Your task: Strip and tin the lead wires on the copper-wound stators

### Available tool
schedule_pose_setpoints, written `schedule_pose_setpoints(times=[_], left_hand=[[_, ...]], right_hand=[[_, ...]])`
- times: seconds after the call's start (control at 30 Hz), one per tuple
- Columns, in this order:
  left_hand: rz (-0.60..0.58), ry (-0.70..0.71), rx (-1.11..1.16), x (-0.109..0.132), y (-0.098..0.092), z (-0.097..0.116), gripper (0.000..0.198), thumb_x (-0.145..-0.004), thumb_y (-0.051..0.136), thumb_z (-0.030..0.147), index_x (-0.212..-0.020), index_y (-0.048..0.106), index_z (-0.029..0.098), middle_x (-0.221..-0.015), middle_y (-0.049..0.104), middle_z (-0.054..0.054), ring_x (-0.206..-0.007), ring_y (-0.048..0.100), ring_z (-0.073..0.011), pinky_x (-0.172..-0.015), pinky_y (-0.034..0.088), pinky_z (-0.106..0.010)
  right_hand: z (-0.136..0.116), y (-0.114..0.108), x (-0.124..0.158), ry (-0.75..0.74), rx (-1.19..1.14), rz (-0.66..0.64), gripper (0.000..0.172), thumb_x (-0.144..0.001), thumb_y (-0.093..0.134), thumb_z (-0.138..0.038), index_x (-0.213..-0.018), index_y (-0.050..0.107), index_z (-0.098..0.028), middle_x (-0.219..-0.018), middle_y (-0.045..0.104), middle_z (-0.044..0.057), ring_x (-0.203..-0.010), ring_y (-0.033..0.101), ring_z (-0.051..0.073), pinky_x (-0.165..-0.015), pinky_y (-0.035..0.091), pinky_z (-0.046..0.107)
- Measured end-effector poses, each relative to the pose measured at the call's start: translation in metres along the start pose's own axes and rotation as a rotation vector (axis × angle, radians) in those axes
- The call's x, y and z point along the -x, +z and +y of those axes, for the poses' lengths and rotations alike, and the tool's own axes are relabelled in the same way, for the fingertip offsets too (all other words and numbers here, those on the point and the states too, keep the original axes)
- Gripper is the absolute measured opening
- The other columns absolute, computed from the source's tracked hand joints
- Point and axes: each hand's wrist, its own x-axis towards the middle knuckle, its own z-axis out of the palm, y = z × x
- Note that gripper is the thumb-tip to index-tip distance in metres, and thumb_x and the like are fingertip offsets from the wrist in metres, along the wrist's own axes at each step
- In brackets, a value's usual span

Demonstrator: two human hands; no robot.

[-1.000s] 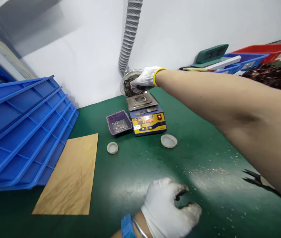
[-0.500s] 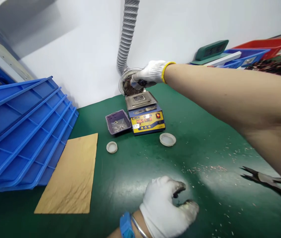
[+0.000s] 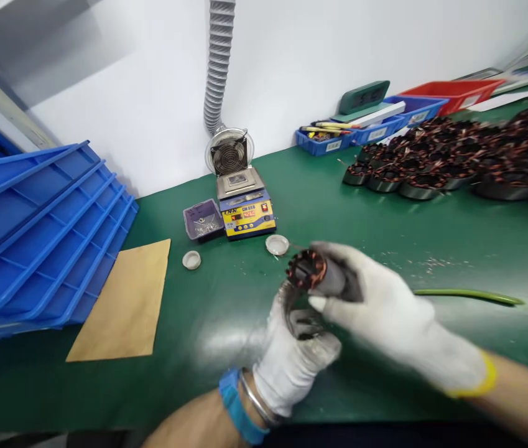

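Note:
My right hand, in a white glove with a yellow cuff, is closed round a wire-wound motor stator. Its copper-wound end faces left, and motion blurs it slightly. Just below and to the left is my left hand, also gloved, cupped with its darkened fingers and thumb apart. Whether those fingers touch the stator I cannot tell. Past the hands stands a yellow-and-blue solder pot with a lit red display. A green tool handle sticks out behind my right hand.
Left of the pot is a purple tray of small metal bits. Two shallow dishes lie nearby. Brown cardboard and stacked blue crates fill the left. Many stators stand at right, before blue bins. A fume hose hangs behind.
My right hand has drawn back from the solder pot towards me, bringing the stator beside my left hand. My left hand has turned upward. The view has shifted right, showing the rows of stators.

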Motion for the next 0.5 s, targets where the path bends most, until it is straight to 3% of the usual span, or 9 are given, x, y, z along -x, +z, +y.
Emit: schedule_pose_setpoints(times=[0.1, 0.17, 0.23, 0.33, 0.43, 0.5], left_hand=[[0.063, 0.048, 0.154, 0.008, 0.035, -0.008, 0.077, -0.08, 0.095, 0.07, -0.135, 0.07, 0.022, -0.147, 0.075, -0.015, -0.142, 0.068, -0.0376, -0.126, 0.053, -0.052], [0.111, 0.03, 0.186, 0.012, 0.045, -0.01, 0.067, -0.082, 0.095, 0.063, -0.128, 0.071, 0.02, -0.137, 0.079, -0.013, -0.135, 0.072, -0.0351, -0.124, 0.054, -0.051], [0.13, -0.014, 0.123, 0.015, 0.044, -0.009, 0.06, -0.076, 0.101, 0.054, -0.114, 0.071, 0.019, -0.117, 0.081, -0.009, -0.114, 0.076, -0.0296, -0.112, 0.06, -0.047], [0.101, -0.097, -0.08, 0.019, 0.031, -0.003, 0.057, -0.066, 0.106, 0.041, -0.099, 0.064, 0.021, -0.096, 0.074, -0.002, -0.091, 0.069, -0.021, -0.094, 0.062, -0.04], [0.095, -0.133, -0.212, 0.022, 0.018, 0.001, 0.064, -0.062, 0.104, 0.031, -0.107, 0.06, 0.022, -0.096, 0.069, 0.001, -0.088, 0.064, -0.0183, -0.092, 0.061, -0.037], [0.08, -0.147, -0.29, 0.025, 0.012, 0.0, 0.07, -0.061, 0.102, 0.027, -0.116, 0.058, 0.023, -0.1, 0.069, 0.0, -0.092, 0.065, -0.0194, -0.098, 0.061, -0.04]], right_hand=[[0.016, 0.014, 0.058, -0.074, 0.213, 0.089, 0.066, -0.081, 0.074, -0.03, -0.146, 0.064, -0.028, -0.138, 0.076, 0.013, -0.122, 0.079, 0.035, -0.103, 0.069, 0.05], [0.021, 0.007, 0.074, -0.163, 0.388, 0.078, 0.066, -0.082, 0.069, -0.028, -0.147, 0.063, -0.027, -0.14, 0.074, 0.014, -0.126, 0.077, 0.036, -0.105, 0.068, 0.049], [0.03, -0.017, 0.077, -0.215, 0.541, -0.004, 0.072, -0.083, 0.07, -0.034, -0.153, 0.06, -0.026, -0.142, 0.072, 0.016, -0.129, 0.075, 0.038, -0.105, 0.067, 0.051], [0.063, -0.075, 0.074, -0.192, 0.77, -0.124, 0.091, -0.079, 0.078, -0.049, -0.162, 0.053, -0.023, -0.156, 0.065, 0.022, -0.137, 0.069, 0.044, -0.109, 0.064, 0.058], [0.11, -0.127, 0.077, -0.086, 0.994, -0.075, 0.112, -0.071, 0.08, -0.067, -0.162, 0.051, -0.01, -0.161, 0.055, 0.036, -0.144, 0.059, 0.057, -0.108, 0.06, 0.068], [0.136, -0.148, 0.082, -0.112, 1.03, -0.093, 0.102, -0.079, 0.072, -0.073, -0.159, 0.055, -0.012, -0.157, 0.058, 0.035, -0.146, 0.056, 0.059, -0.113, 0.055, 0.072]])
